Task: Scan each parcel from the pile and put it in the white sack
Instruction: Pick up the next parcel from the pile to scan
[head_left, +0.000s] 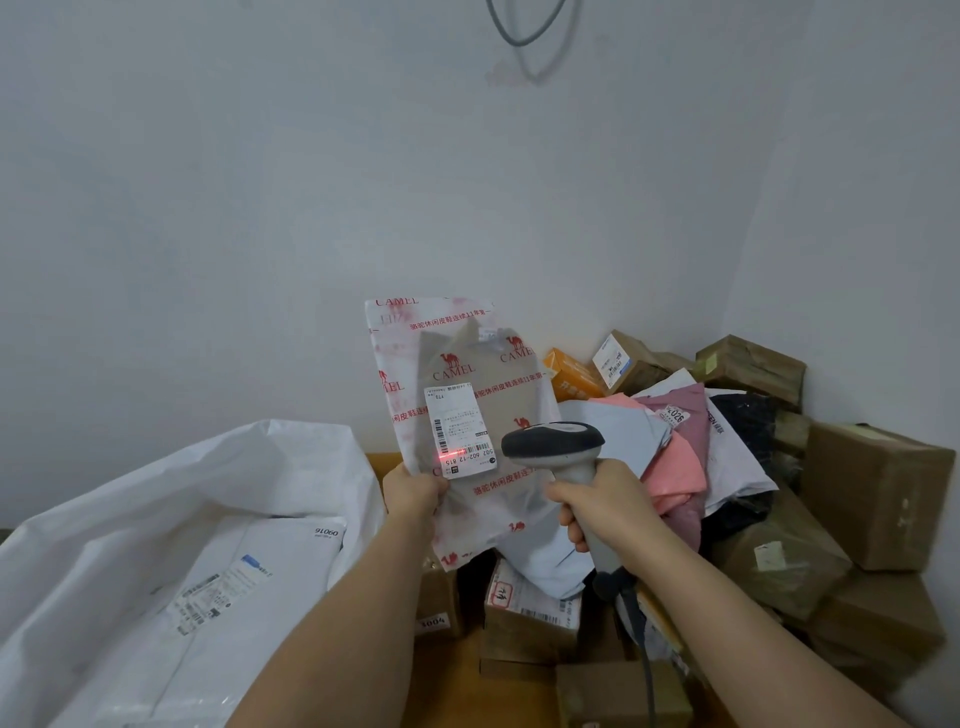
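Left hand (415, 491) pinching the parcel (462, 415) by its lower left edge, held upright, long axis near vertical. Right hand (602, 506) wrapped round the scanner (558, 449) grip, head aimed left at the label (460, 428); red beam falling across the barcode. Sack (171, 519) lying open down and left of the parcel, on the left hand's side, so probably a short swing leftward. Pile (727, 467) beyond, against the wall.
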